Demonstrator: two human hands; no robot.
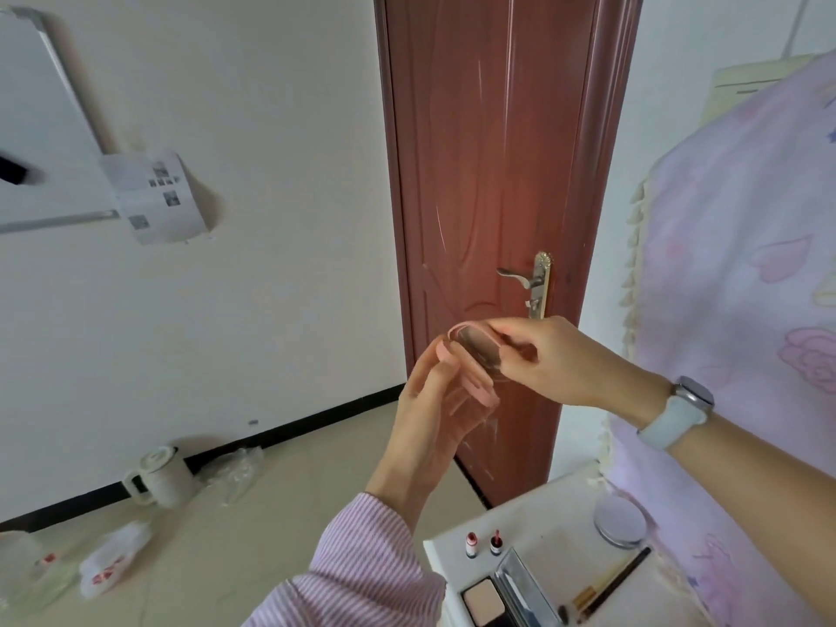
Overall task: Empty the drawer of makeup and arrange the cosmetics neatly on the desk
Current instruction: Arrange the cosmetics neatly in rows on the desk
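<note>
Both my hands are raised in front of the brown door and hold a round pink compact [470, 359] that is hinged open. My left hand [434, 409] cups its lower pink-rimmed half from below. My right hand [552, 359] pinches the upper half, whose dark inner face shows. Low at the right, the white desk [556, 500] carries two small red-capped bottles [484, 543], an open powder palette with a mirrored lid [502, 595], a round silver compact [620, 520] and a dark makeup brush [610, 586]. The drawer is out of view.
A pink flowered cloth [742, 273] covers something tall right of the desk. The door [493, 174] with a metal handle [524, 278] stands behind my hands. On the floor at the left lie a white kettle [158, 477] and plastic bags [113, 563].
</note>
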